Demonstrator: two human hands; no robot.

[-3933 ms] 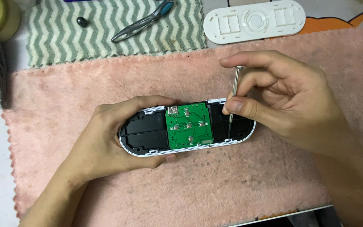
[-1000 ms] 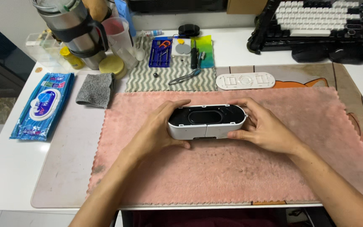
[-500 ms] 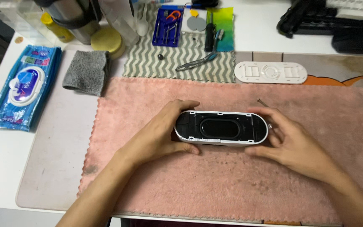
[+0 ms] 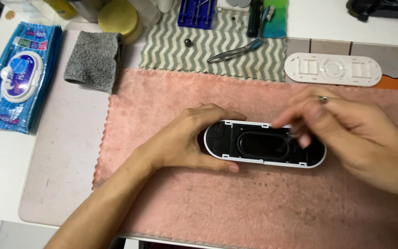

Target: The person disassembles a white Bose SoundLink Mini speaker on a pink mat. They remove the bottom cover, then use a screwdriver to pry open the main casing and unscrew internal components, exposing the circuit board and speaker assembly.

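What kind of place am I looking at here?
Probably a home repair desk. An opened oval device shell lies on a pink towel, steadied by the left hand, with a blue tool case and tweezers behind.

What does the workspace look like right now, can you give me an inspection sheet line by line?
Surface: pink towel on a desk mat.
Job's things: oval white housing, open, black inside.
Clutter: white oval cover, tweezers, grey cloth, blue wipes pack.
Grippers: left hand grips the housing's left end; right hand blurred over its right end.
Cables: nothing seen.
Surroundings: striped mat, blue tool tray.
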